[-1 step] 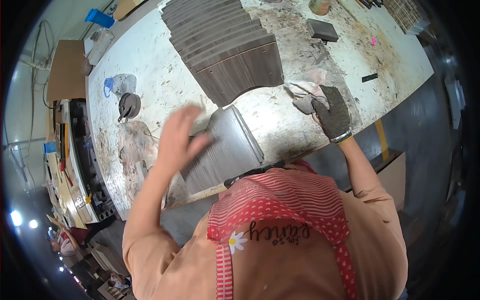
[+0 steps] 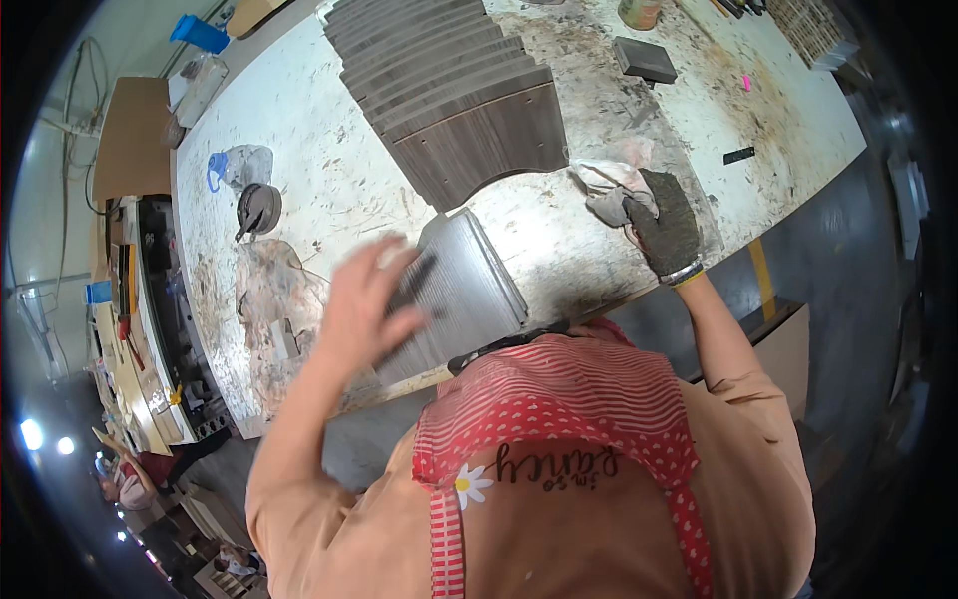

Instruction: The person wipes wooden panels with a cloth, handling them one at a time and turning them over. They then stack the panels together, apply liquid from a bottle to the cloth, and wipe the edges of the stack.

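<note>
Over the left side of a short stack of grey wood-grain panels (image 2: pixel 464 285), my bare left hand (image 2: pixel 369 299) hovers or rests with thumb and fingers apart; whether it touches is hard to tell. The stack lies at the table's near edge, in front of my apron. To the right, my right hand (image 2: pixel 667 225) wears a dark work glove and is closed on a stained white-and-grey rag (image 2: pixel 617 185) at the table surface. Beyond both hands, a long overlapping row of brown-grey wood-grain panels (image 2: pixel 489 125) with curved near edges runs away from me.
On the paint-stained white table (image 2: pixel 299 150) stand a round dark container (image 2: pixel 259 210) and a blue-capped clear bottle (image 2: pixel 239 168). Stained plastic or cloth (image 2: pixel 274 290) lies at left. A dark block (image 2: pixel 644 60), a can (image 2: pixel 639 12) and a small black strip (image 2: pixel 738 156) lie at right.
My left hand has shifted slightly right and toward me over the panel stack, its fingers spreading a little. The right hand and rag look the same.
</note>
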{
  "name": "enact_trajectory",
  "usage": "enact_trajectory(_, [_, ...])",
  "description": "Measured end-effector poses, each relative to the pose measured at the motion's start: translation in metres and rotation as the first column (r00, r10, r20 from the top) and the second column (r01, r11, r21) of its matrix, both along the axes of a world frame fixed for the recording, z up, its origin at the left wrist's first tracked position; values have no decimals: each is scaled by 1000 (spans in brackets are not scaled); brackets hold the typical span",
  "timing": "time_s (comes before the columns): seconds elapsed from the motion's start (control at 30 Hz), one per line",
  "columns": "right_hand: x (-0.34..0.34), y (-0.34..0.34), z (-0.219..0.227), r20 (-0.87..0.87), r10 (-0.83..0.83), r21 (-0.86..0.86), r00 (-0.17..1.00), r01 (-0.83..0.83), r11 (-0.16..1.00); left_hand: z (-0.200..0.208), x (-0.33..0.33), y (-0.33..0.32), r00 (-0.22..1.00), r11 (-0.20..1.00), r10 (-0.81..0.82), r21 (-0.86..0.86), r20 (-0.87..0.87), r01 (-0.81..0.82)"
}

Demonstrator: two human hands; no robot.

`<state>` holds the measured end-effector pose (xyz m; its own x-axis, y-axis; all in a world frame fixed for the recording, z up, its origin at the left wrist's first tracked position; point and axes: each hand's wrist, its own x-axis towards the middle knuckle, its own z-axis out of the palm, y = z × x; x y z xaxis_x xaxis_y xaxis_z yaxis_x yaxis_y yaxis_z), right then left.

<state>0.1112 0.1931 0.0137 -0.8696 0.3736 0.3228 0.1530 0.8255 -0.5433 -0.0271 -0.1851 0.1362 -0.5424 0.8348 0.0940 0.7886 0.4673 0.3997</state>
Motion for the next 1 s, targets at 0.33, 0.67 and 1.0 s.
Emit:
enact_trajectory(0.33, [-6,0,6,32,45,-93,998,-42,995,-37,90,-64,996,960,85,-269,3,-81])
enact_trajectory(0.67, [-1,-48,49,164,302,-204,939,-268,942,-27,77,-56,980,956,197,-218,-16,-196])
enact_trajectory(1.0, [-33,-177,103,188,833,281,520,-841,462,-52,81,-68,974,976,217,-11,63,-217])
